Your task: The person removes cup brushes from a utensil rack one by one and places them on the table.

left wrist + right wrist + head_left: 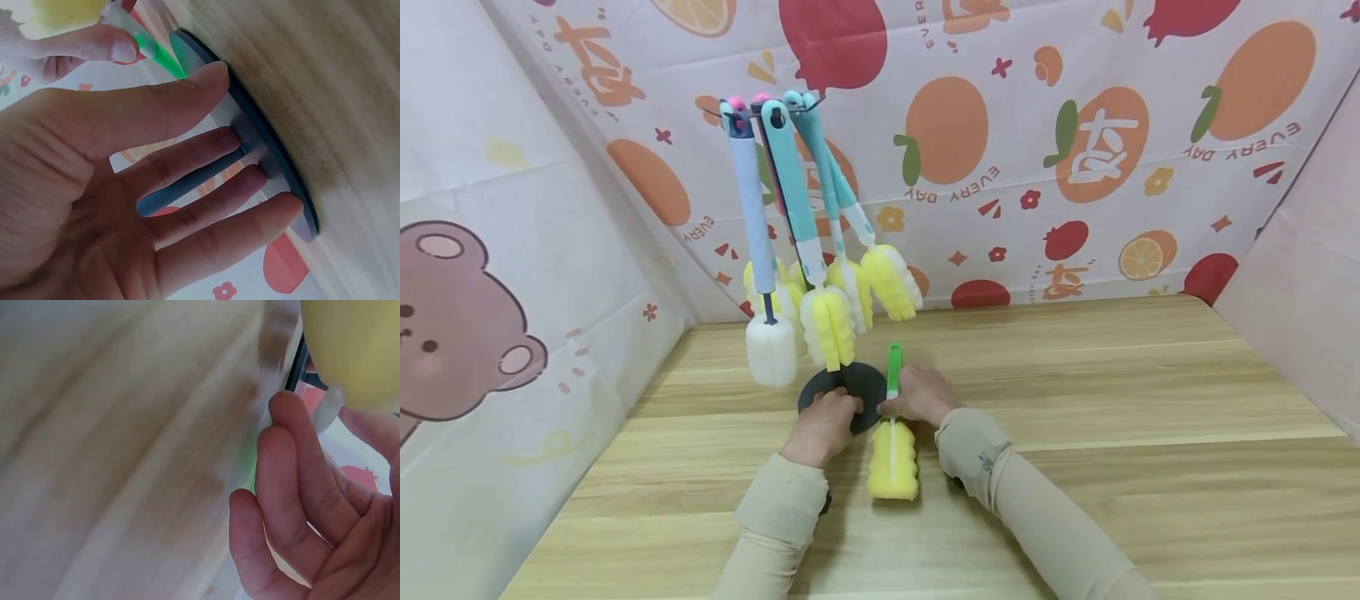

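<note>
My left hand (pixel 822 423) reaches over the round dark base (pixel 868 385) of a hanging stand. Its fingers stretch onto the base's top, and the thumb lies at the rim in the left wrist view. The stand's dark pole (pixel 169 195) shows behind those fingers. My right hand (pixel 927 393) pinches a sponge bottle brush (pixel 893 471) by its white neck, just right of the base. The brush has a green handle (pixel 894 367) pointing away from me and a yellow sponge head toward me.
Several sponge bottle brushes hang from the stand's top ring above my left hand, among them a blue-handled one with a white sponge (pixel 771 354) and a teal-handled one (pixel 790 183). Fruit-print cloth (pixel 1000 242) rises behind the wooden table (pixel 1112 392); cloth walls flank it.
</note>
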`<state>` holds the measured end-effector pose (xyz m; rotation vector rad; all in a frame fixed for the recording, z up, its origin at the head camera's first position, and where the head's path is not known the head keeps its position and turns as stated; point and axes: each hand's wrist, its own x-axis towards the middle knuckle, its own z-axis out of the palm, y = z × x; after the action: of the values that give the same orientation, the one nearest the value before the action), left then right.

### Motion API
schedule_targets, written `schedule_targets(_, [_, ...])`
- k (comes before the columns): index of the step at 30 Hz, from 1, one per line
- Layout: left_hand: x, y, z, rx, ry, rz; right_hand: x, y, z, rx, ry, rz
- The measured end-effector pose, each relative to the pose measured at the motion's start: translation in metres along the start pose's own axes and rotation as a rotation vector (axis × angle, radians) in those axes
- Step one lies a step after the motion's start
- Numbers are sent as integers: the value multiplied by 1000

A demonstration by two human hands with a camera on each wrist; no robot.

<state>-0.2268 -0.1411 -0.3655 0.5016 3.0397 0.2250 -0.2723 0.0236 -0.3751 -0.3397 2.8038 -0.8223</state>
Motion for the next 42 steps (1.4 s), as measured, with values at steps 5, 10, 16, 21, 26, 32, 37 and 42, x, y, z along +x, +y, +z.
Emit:
schedule_targets(5, [0, 0, 1, 2, 13, 12, 0, -2, 1, -24, -13, -22])
schedule_targets(10, [0, 0, 2, 4, 18, 16, -1, -3, 0, -38, -23, -25])
schedule_targets(16, [0, -1, 2, 11, 23, 23, 0, -1, -2, -38, -75, -29])
schedule_targets(21, [0, -1, 2, 11, 25, 25, 0, 0, -5, -29, -134, -41])
schedule_targets(26, [0, -1, 1, 18, 24, 26, -2, 2, -9, 32, -202, -25])
schedule_targets(32, [1, -2, 1, 23, 23, 27, 2, 6, -8, 87, -230, 13])
schedule_targets(37, [2, -3, 1, 25, 24, 33, 3, 8, -6, 77, -216, 22])
schedule_targets(42, [2, -1, 1, 20, 8, 24, 1, 9, -8, 42, -206, 13])
